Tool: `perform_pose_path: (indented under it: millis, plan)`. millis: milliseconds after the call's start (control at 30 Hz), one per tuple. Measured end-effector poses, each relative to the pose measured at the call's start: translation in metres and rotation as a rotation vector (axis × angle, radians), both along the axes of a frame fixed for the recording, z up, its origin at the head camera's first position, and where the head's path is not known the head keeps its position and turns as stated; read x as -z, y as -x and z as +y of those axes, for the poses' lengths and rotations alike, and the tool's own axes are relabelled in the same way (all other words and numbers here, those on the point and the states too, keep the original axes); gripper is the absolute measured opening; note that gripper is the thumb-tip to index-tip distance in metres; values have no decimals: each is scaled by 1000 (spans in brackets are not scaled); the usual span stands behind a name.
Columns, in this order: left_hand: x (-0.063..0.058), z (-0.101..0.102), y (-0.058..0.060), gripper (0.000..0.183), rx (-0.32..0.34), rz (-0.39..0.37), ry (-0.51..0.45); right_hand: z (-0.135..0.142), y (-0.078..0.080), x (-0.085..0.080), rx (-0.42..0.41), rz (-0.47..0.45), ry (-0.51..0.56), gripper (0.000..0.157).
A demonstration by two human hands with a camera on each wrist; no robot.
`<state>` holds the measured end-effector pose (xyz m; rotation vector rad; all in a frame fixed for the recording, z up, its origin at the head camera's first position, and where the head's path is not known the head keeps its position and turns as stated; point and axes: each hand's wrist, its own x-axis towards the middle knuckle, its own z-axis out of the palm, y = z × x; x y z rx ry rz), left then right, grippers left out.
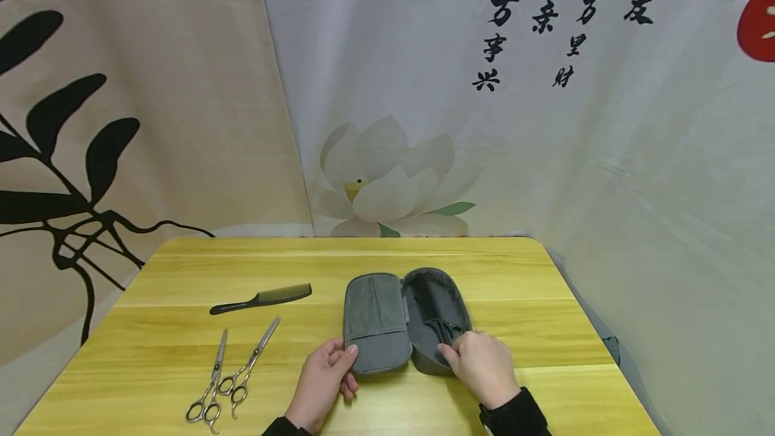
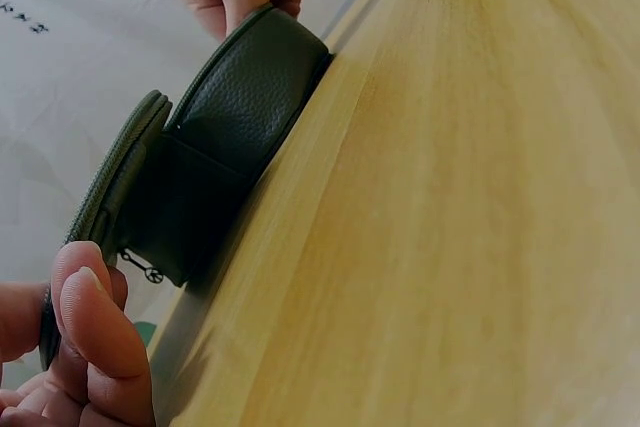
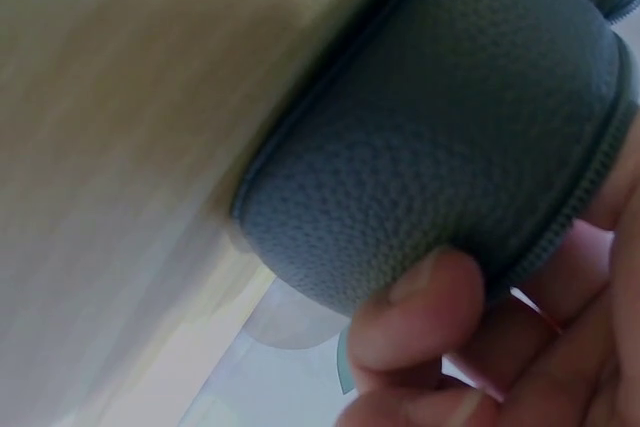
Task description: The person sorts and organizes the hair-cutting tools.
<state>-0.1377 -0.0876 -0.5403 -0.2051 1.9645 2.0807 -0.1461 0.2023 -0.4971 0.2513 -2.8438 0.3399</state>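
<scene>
A dark grey zip case [image 1: 377, 354] lies unfolded on the table, its lid with slip pockets to the left and its deep half to the right. My left hand [image 1: 323, 381] pinches the lid's near left edge between thumb and fingers. In the left wrist view the lid [image 2: 105, 182] is raised off the tabletop, and a small zip pull [image 2: 140, 267] hangs below it. With my right hand [image 1: 484, 365] I grip the deep half's right wall near its front, thumb inside the rim. Dark cord-like loops [image 1: 443, 330] show inside; what they belong to is unclear.
Left of the case, a black comb [image 1: 278, 295] and two pairs of hairdressing scissors, one [image 1: 216, 372] beside the other [image 1: 257, 354], lie on the wooden table [image 1: 545, 315]. A printed cloth [image 1: 387, 39] hangs behind the table's far edge.
</scene>
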Motion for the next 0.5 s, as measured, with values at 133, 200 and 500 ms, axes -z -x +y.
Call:
perform_pose_path:
  millis: [133, 200, 500]
  plan:
    - [1, 0, 1, 64, 2, -1, 1, -1, 0, -1, 3, -3, 2, 70]
    - [1, 0, 1, 64, 3, -1, -1, 0, 0, -1, 6, -10, 3, 70]
    - [-2, 1, -1, 68, -4, 8, 3, 0, 2, 3, 17, -29, 0, 70]
